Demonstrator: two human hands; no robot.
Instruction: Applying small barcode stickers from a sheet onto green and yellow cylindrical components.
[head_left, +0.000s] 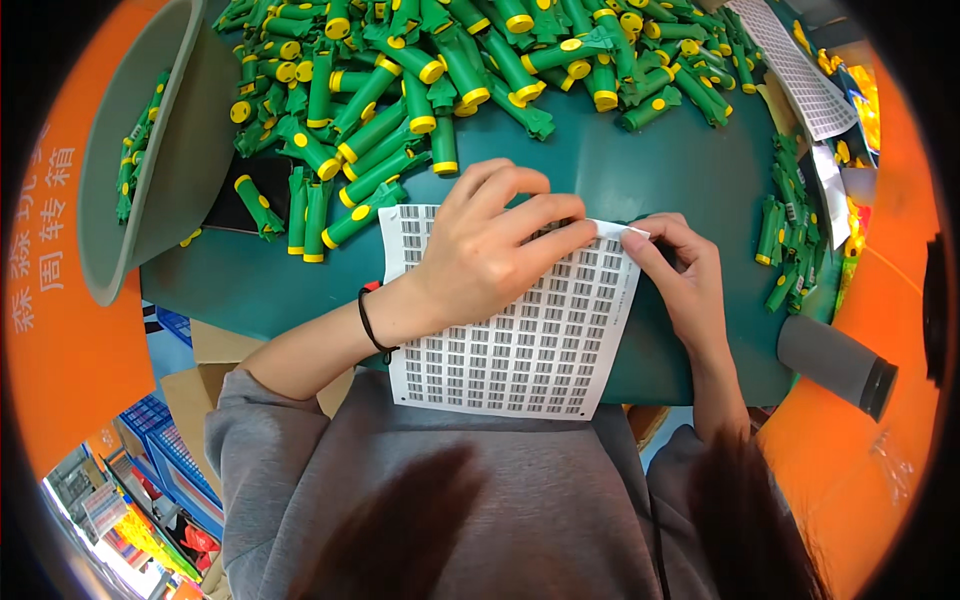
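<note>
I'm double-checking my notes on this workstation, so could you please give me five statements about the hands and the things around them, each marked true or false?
1. The right hand pinches the upper right corner of the label sheet. True.
2. The left hand is wrapped around a tube. False: it is over the upper part of the sheet.
3. Green pieces with yellow ends are heaped beyond the sheet. True.
4. The gray cylinder with a black end is to the left of the sheet. False: it is to the right.
5. The gray-green bin has no green pieces in it. False: several show inside.
</note>
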